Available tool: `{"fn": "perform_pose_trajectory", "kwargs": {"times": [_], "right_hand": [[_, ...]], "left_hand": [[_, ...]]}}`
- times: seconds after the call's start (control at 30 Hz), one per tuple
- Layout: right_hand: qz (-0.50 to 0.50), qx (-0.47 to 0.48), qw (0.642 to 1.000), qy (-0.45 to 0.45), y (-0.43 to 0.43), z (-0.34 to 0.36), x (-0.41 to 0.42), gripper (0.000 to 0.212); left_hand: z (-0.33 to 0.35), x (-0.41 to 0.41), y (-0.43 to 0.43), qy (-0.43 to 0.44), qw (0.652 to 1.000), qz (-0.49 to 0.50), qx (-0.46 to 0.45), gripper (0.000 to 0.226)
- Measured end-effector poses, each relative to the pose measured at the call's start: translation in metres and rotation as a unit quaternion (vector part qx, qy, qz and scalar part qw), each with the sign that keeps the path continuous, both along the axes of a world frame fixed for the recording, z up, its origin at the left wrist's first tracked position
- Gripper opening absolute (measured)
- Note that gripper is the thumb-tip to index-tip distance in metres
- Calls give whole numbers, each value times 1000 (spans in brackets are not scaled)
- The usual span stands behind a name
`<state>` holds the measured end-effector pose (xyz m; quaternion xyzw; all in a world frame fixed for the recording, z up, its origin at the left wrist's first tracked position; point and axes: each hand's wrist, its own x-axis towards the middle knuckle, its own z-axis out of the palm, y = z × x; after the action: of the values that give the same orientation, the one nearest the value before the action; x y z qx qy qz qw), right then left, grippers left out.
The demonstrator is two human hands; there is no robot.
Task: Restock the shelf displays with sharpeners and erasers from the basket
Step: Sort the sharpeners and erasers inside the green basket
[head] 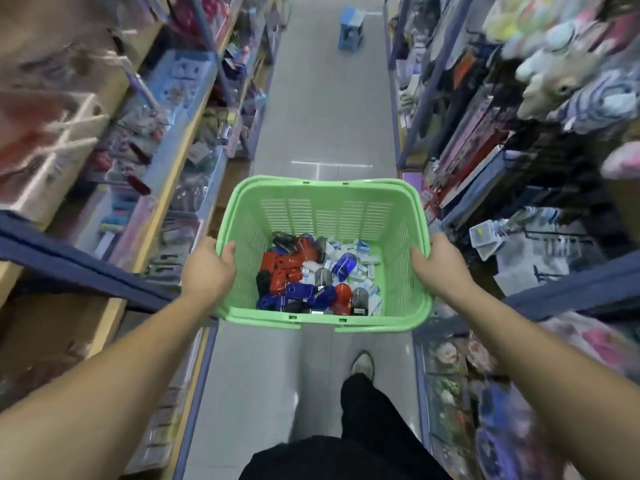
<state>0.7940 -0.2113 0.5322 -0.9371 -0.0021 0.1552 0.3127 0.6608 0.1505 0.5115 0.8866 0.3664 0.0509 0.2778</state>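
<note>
A green plastic basket [322, 216] hangs in front of me over the aisle floor. My left hand [207, 268] grips its left rim, thumb hooked inside. My right hand [441, 266] grips the right rim the same way. In the basket's bottom lie several sharpeners [287, 271] in red, blue, black and grey, mixed with several small white-and-blue boxed erasers [362, 263]. Both basket handles lie folded down on the rim.
Stocked shelves line the narrow aisle, the left shelf [145, 174] and the right shelf [485, 161], both blurred. A blue step stool [351, 27] stands far down the grey tiled floor. My leg and shoe [362, 367] are below the basket.
</note>
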Motion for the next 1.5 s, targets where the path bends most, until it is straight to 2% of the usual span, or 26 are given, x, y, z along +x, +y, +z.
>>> {"fn": "perform_pose_trajectory", "kwargs": {"times": [0.13, 0.4, 0.63, 0.83, 1.03, 1.17, 1.33, 1.5], "right_hand": [[-31, 48, 998, -14, 14, 10, 91, 14], [-38, 95, 994, -43, 75, 27, 267, 15], [-68, 87, 993, -35, 156, 14, 426, 18], [-89, 77, 992, -37, 208, 25, 557, 19], [-111, 103, 988, -28, 232, 31, 701, 15], [-64, 76, 995, -24, 236, 19, 818, 14], [-51, 68, 996, -17, 247, 13, 954, 21], [-40, 82, 996, -5, 282, 23, 1086, 13]], "left_hand": [[8, 81, 5, -1, 1000, 27, -1, 34], [26, 240, 55, -8, 998, 58, -5, 35], [12, 407, 145, 12, 1000, 27, 3, 36], [14, 559, 210, 98, 995, -16, -4, 44], [10, 713, 236, 112, 993, -41, -10, 43], [1, 819, 241, 130, 991, -33, -12, 41], [7, 939, 245, 111, 993, -8, -26, 37], [21, 1055, 272, 69, 996, 51, -37, 46]]}}
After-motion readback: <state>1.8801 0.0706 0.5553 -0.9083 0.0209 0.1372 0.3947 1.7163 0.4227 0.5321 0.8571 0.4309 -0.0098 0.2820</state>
